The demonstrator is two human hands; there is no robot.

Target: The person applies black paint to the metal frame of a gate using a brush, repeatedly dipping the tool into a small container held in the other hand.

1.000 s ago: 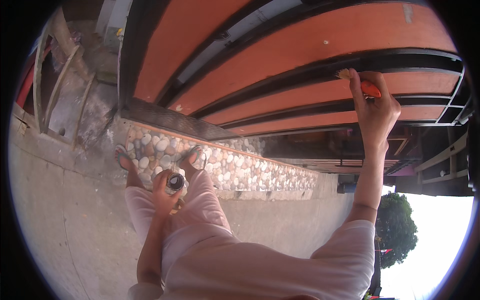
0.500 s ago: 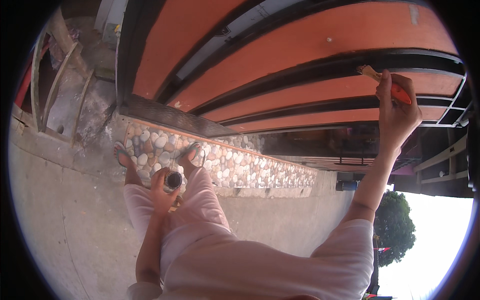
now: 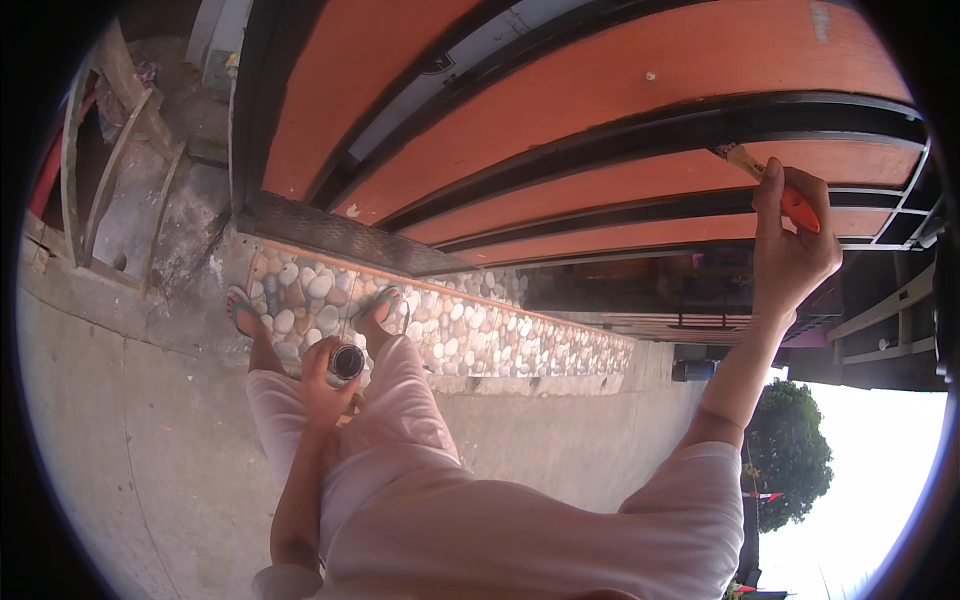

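My right hand [image 3: 797,235] grips a paintbrush [image 3: 743,161] by its orange-red handle. The dark bristles meet the lower edge of a black bar [image 3: 640,136] on an orange panelled gate [image 3: 540,180]; whether they press on it is hard to tell. Down by my thighs, my left hand [image 3: 320,388] is wrapped round a small round can [image 3: 346,362] with a dark inside. The can's open top faces up, and my fingers cover part of its side.
A pebble-stone strip [image 3: 450,330] runs along the gate's foot, with my sandalled feet on it. Grey concrete [image 3: 180,420] lies behind me. At the left stands a wooden frame [image 3: 110,180]. A tree [image 3: 790,450] rises at the far right.
The brush tip has shifted slightly down, from the face of the black bar to its lower edge. My right hand dropped a little with it. The left hand and can stay put.
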